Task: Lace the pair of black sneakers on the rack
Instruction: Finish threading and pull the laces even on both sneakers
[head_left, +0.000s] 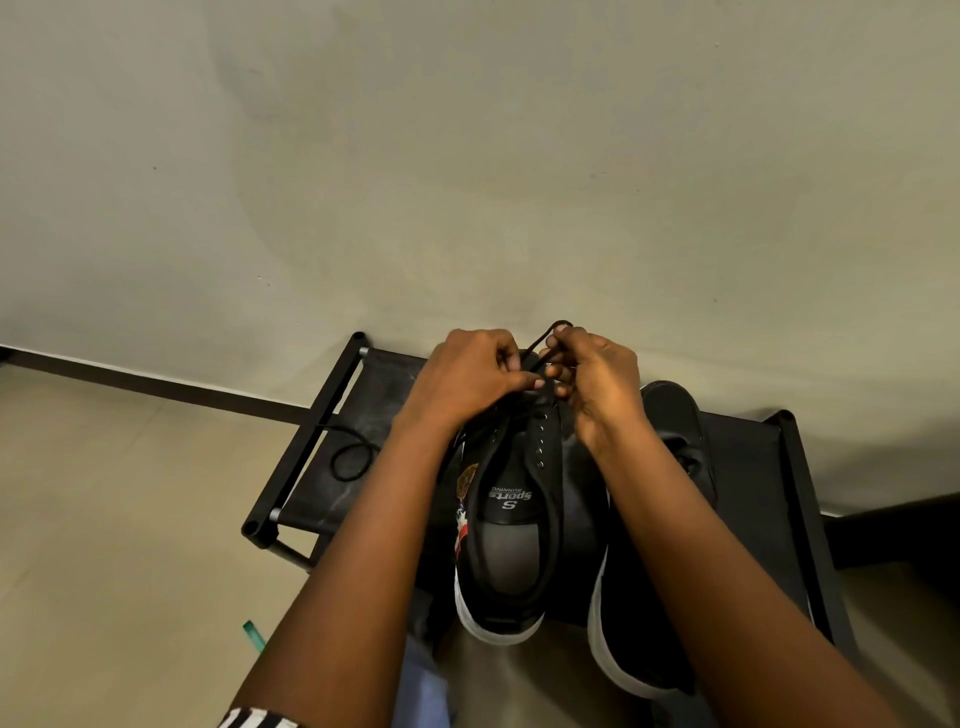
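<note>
The near sneaker (511, 525) looks like matt black leather or synthetic with small shiny metal eyelets (541, 441), a smooth white rubbery sole and a grey cloth insole. The lace (540, 340) is woven black cord. The rack (311, 457) has matt black tubes, silvery joints and dusty black fabric.

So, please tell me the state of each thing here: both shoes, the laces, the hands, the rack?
Left hand: pinches the lace.
Right hand: pinches the lace.
Lace: held at the toe end of the near shoe, upper eyelets empty.
Near shoe: on the rack, partly laced at most.
Second shoe: beside it, mostly hidden, lacing cannot be told.
Spare lace: loose, curled on the rack.
Rack: standing against the wall.
</note>
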